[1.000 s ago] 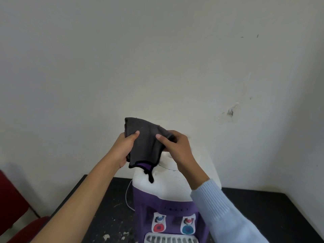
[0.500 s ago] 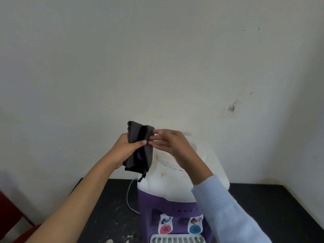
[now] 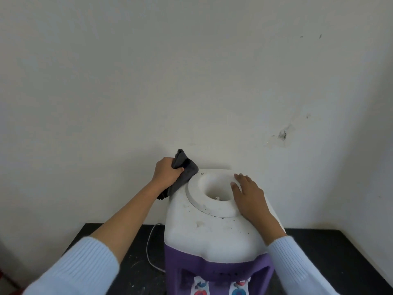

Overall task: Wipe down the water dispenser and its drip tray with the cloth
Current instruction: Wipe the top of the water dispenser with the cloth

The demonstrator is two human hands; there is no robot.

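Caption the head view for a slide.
Left hand grips dark grey cloth against white plastic water dispenser; right hand rests on top.

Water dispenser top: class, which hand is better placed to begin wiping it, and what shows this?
Left. The left hand grips the dark cloth, which lies against the back left edge of the water dispenser. The right hand rests flat on the top, holding nothing, so it likely suits steadying.

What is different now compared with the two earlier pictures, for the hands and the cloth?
The right hand let go of the cloth and moved down to rest flat on the dispenser top, right of its opening. The left hand, gripping the cloth alone, brought it down to the top's back left edge. The dispenser stayed on the table.
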